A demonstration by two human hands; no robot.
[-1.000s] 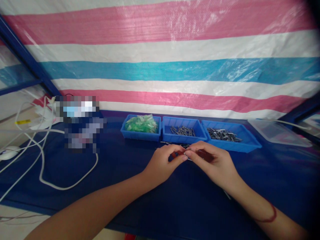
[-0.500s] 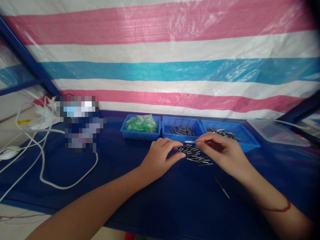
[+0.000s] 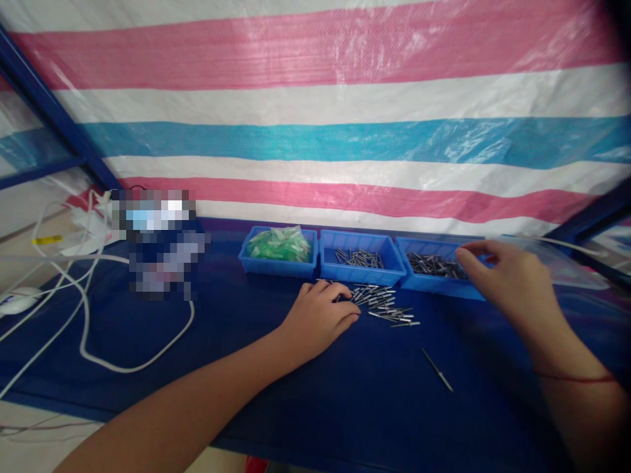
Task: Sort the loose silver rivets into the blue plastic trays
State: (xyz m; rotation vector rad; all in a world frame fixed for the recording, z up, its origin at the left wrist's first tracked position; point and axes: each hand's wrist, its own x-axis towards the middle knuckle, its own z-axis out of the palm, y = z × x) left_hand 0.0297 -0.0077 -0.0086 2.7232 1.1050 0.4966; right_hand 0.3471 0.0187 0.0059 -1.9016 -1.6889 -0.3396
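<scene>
Silver blind rivets with thin dark stems lie in a loose pile on the dark blue table. At the pile's left edge rests my left hand, fingers curved over and thumb apart, touching or nearly touching a few rivets. My right hand is over the right end of the right blue bin, which holds many rivets. Its thumb and forefinger tips come together there; what is between them, if anything, I cannot make out. One single rivet lies apart, nearer to me.
The middle blue bin holds more rivets. In the left blue bin is green and clear plastic material. A translucent lid lies behind my right hand. White cables loop across the left side, and a striped sheet hangs behind.
My right hand has moved right, from above the pile, where a rivet showed at its fingertips, to the right bin. My left hand has lowered slightly, its fingers curling over the rivets.
</scene>
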